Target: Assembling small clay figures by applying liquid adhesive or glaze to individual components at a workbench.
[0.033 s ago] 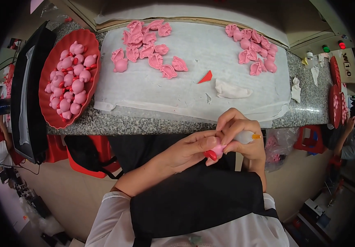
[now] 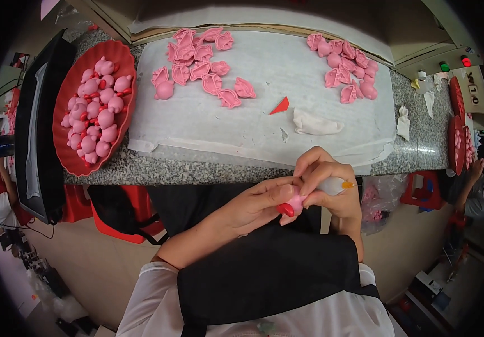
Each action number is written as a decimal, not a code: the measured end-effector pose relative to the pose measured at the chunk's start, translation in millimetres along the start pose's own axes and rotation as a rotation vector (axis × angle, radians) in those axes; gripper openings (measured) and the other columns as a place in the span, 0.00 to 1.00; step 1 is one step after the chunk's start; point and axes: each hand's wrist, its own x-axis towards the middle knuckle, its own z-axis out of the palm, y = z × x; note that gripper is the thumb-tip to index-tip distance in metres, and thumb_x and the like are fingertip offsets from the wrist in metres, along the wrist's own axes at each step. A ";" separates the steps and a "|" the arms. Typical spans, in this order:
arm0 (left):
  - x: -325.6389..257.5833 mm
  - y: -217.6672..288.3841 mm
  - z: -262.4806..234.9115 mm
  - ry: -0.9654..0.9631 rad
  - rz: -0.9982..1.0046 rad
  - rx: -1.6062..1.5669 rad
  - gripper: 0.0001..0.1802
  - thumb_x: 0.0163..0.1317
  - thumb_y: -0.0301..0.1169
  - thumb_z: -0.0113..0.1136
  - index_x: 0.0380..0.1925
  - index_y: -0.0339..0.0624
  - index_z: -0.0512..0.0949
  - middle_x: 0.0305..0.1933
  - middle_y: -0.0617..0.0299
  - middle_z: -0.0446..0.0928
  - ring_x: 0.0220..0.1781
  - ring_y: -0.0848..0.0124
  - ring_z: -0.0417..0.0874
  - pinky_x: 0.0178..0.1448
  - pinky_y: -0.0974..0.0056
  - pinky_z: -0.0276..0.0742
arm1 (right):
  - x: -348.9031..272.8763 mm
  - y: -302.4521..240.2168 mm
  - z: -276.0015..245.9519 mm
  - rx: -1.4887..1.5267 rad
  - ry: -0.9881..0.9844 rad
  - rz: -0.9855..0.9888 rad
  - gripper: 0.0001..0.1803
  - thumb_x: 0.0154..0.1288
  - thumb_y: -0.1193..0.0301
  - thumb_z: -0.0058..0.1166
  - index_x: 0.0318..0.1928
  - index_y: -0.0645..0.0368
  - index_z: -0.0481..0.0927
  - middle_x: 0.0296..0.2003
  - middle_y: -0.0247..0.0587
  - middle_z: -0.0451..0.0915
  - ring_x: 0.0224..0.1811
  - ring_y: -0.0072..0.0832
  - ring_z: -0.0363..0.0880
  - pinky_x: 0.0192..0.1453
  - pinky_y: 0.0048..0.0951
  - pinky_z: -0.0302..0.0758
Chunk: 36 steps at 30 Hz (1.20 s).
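Piece [image 2: 296, 200] in pink, with a glossy red part [image 2: 286, 210] on it, sits between the two hands in the head view. The left hand [image 2: 260, 205] pinches this piece between its thumb and its fingers. The right hand [image 2: 344, 205] has its fingers bent and grips a whitish bottle [image 2: 330, 186] with an orange tip [image 2: 348, 185], which points away from the piece; its fingertips also touch the piece, but I cannot tell if they press it firmly. Ahead of the right hand, a white cloth [image 2: 317, 122] lies crumpled on a white sheet [image 2: 197, 126], and a red scrap [image 2: 280, 105] is just beyond. Farther ahead of the left hand, to its left, hollow pink parts [image 2: 212, 83] lie in a loose group; another pink group [image 2: 342, 76] is far ahead of the right hand. Well to the left of the left hand, a red bowl [image 2: 97, 49] holds pink and red pieces [image 2: 106, 118].
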 end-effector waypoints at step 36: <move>-2.1 5.0 2.4 0.479 0.681 1.086 0.20 0.40 0.32 0.63 0.35 0.39 0.70 0.32 0.62 0.71 0.33 0.72 0.71 0.40 0.70 0.63 | 4.5 -9.3 26.7 -0.070 0.359 0.097 0.11 0.39 0.78 0.57 0.28 0.64 0.73 0.40 0.45 0.68 0.23 0.16 0.65 0.29 0.16 0.63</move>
